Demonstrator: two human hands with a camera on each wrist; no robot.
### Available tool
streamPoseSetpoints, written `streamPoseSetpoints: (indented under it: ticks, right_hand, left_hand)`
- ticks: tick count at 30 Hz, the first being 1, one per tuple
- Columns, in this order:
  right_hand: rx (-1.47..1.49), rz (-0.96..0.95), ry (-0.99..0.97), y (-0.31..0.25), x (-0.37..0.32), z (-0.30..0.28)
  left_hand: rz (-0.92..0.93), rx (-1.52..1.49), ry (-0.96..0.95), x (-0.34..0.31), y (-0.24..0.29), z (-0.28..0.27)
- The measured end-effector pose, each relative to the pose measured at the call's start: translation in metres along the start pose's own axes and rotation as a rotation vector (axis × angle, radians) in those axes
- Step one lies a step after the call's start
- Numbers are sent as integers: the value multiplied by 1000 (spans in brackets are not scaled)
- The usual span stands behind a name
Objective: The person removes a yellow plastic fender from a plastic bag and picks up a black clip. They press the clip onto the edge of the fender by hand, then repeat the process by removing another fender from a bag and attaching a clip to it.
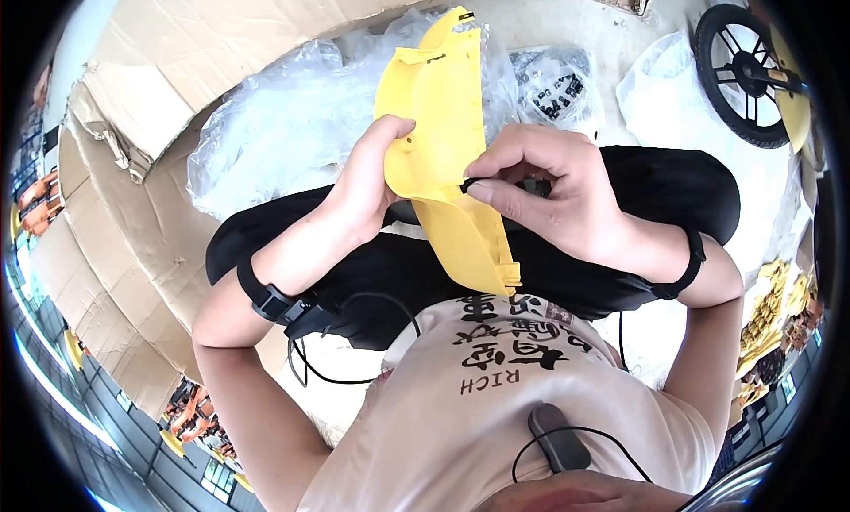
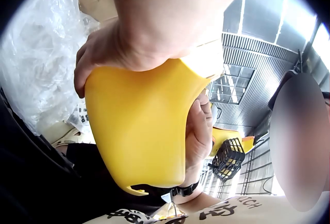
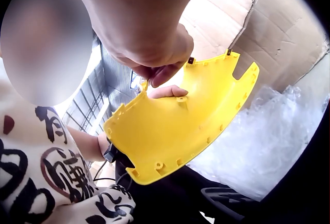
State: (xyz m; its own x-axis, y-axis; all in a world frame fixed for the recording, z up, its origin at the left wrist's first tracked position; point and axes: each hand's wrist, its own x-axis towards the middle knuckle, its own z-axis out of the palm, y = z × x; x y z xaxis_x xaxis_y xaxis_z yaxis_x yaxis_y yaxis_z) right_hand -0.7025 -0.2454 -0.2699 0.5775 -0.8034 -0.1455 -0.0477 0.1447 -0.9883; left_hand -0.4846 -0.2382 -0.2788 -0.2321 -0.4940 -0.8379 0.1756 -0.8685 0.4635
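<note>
A curved yellow plastic cover (image 1: pixel 447 96) is held up above the person's lap, its hollow, ribbed side showing in the head view. My left hand (image 1: pixel 363 180) grips it by its left edge, the thumb lying over the inner face. At the opposite edge, near the middle, my right hand (image 1: pixel 562 189) pinches a small black piece (image 1: pixel 467 184) between thumb and forefinger, right at the rim. Dark clips (image 3: pixel 191 60) sit on the cover's edge in the right wrist view. The left wrist view shows the cover's smooth outer face (image 2: pixel 139 126).
Clear plastic wrapping (image 1: pixel 274 114) lies on cardboard (image 1: pixel 115 238) beyond the lap. Near it is a clear bag of small black parts (image 1: pixel 558 85). A black spoked wheel (image 1: pixel 744 76) stands at the far right, next to white plastic sheeting (image 1: pixel 660 78).
</note>
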Motion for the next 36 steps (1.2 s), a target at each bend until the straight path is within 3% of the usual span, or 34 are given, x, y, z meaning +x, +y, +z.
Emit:
streamPoseSetpoints:
  ticks: [3, 6, 10, 12, 19, 21, 22, 27, 36]
  right_hand:
    - [-138, -161, 10, -1, 2, 1]
    - [-214, -200, -23, -1, 0, 2]
    - [-205, -152, 27, -3, -3, 8]
    - [-267, -15, -35, -7, -3, 6]
    - [-247, -11, -82, -2, 1, 6]
    - [11, -86, -99, 7, 6, -1]
    - [189, 33, -115, 7, 6, -3]
    - [309, 123, -179, 12, 9, -5]
    - [242, 88, -216, 21, 10, -1]
  left_hand:
    - [8, -11, 33, 1, -2, 1]
    - [17, -19, 25, 4, -5, 0]
    - [68, 13, 36, 14, -16, -8]
    - [87, 18, 18, 17, -19, -10]
    - [-2, 36, 9, 11, -9, 2]
    - [-79, 58, -8, 6, -3, 5]
    - [-79, 57, -8, 6, -2, 5]
    - [-96, 26, -27, 11, -7, 1]
    - [-60, 30, 12, 8, -12, -3]
